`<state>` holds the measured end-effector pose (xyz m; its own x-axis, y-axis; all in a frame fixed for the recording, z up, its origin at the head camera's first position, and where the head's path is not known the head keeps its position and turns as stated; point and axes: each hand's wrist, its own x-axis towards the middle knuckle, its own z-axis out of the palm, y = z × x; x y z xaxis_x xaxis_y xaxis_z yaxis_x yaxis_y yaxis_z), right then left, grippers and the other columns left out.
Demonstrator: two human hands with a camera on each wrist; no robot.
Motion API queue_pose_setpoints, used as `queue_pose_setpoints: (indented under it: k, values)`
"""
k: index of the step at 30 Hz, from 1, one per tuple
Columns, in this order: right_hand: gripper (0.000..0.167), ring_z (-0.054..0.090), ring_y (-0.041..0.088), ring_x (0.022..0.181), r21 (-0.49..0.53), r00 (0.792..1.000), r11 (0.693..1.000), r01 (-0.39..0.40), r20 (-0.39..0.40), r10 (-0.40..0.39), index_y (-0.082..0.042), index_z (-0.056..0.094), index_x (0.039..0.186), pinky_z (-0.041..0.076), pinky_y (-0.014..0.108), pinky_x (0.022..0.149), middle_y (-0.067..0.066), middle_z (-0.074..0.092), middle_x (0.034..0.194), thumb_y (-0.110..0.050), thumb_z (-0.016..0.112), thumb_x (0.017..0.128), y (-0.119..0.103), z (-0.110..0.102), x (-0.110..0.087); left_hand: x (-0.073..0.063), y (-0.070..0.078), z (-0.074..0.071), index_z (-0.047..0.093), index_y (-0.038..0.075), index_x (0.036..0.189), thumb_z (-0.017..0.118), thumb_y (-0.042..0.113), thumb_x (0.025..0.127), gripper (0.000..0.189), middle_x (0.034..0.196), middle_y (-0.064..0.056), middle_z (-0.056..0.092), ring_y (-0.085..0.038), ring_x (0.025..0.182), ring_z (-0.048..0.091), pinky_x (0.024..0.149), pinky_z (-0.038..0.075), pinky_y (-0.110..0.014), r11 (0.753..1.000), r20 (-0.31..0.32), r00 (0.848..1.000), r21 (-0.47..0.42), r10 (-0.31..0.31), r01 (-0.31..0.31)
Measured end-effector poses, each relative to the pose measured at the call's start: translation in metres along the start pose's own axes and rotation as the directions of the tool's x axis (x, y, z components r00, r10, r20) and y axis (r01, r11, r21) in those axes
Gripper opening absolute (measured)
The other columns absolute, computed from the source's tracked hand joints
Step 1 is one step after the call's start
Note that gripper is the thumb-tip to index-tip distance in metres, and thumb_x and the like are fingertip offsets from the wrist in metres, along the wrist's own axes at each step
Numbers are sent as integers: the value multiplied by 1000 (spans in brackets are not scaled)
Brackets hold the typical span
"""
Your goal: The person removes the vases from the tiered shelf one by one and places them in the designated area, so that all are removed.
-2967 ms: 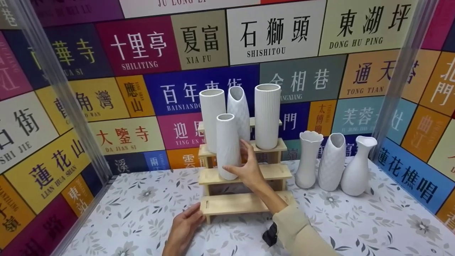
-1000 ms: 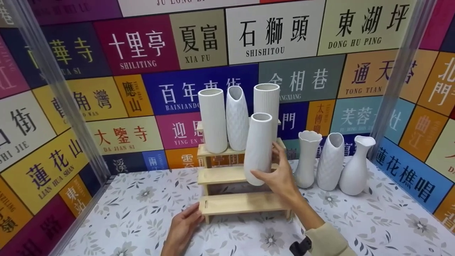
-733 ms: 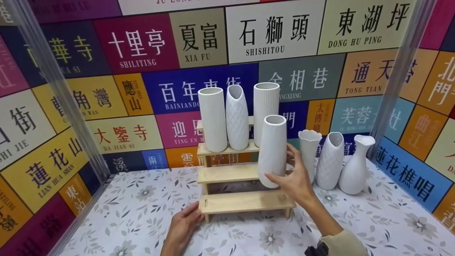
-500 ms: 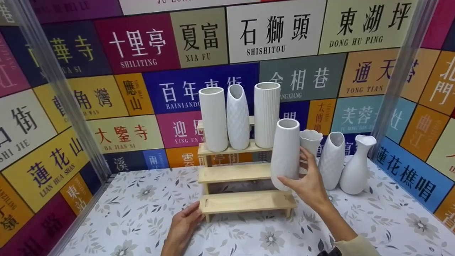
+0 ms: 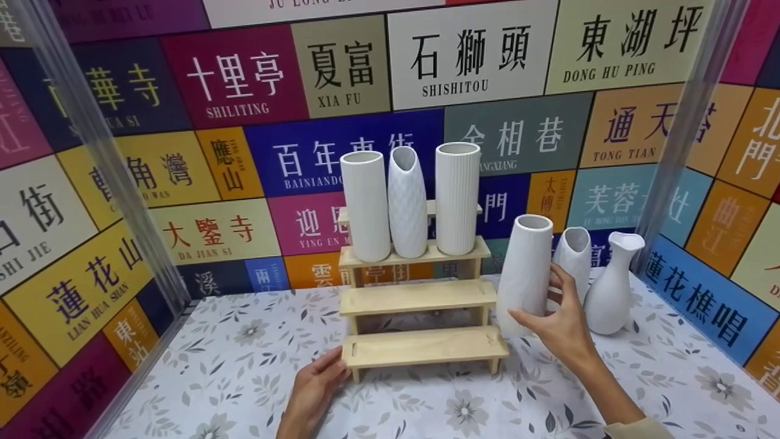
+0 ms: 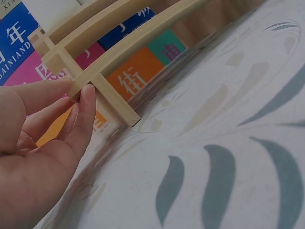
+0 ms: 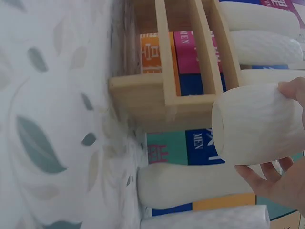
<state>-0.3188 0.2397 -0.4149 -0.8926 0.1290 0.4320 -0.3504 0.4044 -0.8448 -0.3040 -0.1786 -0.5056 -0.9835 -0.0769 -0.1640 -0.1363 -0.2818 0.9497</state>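
A plain white vase with a round mouth (image 5: 525,274) is in my right hand (image 5: 563,323), thumb on its near side and fingers behind. It is nearly upright, to the right of the wooden tiered stand (image 5: 420,346). From the right wrist, the vase's base (image 7: 218,126) shows raised above the cloth. My left hand (image 5: 314,390) pinches the front left corner of the stand's lowest step, between thumb and fingers in the left wrist view. On an upper step stand two tall cylindrical vases (image 5: 364,207) and, between them, a slant-mouthed textured vase (image 5: 408,207).
Behind the held vase, a quilted vase (image 5: 576,250) and a narrow-necked vase (image 5: 609,292) stand on the floral cloth (image 5: 244,366). A scalloped vase is hidden in the head view; its body (image 7: 190,183) shows from the right wrist. Sign-patterned walls (image 5: 341,73) enclose the table.
My right hand has lifted the plain vase off the stand's middle step and carried it right and lower, where it now covers the scalloped vase. The left hand stays at the stand's corner.
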Motion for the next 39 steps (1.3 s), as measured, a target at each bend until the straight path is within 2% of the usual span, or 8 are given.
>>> queue_pose_setpoints:
  k: [9, 16, 20, 28, 39]
  values:
    - [113, 39, 50, 135, -37, 995, 996, -84, 52, 86, -16, 5, 160, 41, 70, 107, 30, 29, 151, -26, 85, 81, 21, -16, 1, 0, 2, 1, 45, -5, 146, 68, 9, 93, 59, 146, -23, 54, -11, 106, 66, 95, 59, -28, 1000, -13, 1000, -5, -27, 27]
    - [117, 37, 52, 135, -96, 983, 985, -142, 99, 152, -12, -2, 159, 38, 71, 109, 33, 27, 149, -29, 84, 82, 37, -22, 2, -1, -1, -1, 40, -10, 146, 67, 6, 94, 61, 148, -28, 49, -10, 105, 66, 93, 59, -25, 999, 22, 999, -13, 35, -35]
    - [117, 37, 52, 135, -112, 978, 982, -150, 126, 164, -9, -1, 158, 37, 71, 110, 34, 27, 148, -28, 85, 81, 46, -22, 3, 0, -1, -1, 42, -10, 146, 68, 6, 94, 60, 145, -26, 52, -10, 104, 66, 93, 59, -25, 1000, 12, 1000, -8, 28, -27]
    - [117, 38, 51, 134, -125, 971, 978, -166, 153, 185, -5, -1, 156, 38, 68, 110, 34, 28, 146, -28, 85, 80, 62, -24, 3, 1, 1, 1, 44, -8, 146, 67, 7, 94, 59, 150, -26, 48, -11, 107, 65, 95, 59, -27, 1000, -4, 1000, 1, 1, -1]
    - [119, 35, 50, 135, -124, 959, 971, -205, 173, 225, -4, -3, 155, 35, 68, 112, 35, 25, 148, -28, 86, 80, 68, -25, 3, 1, 2, 0, 44, -7, 146, 68, 8, 94, 59, 147, -25, 51, -11, 105, 66, 93, 59, -27, 1000, 3, 1000, 5, -20, 20]
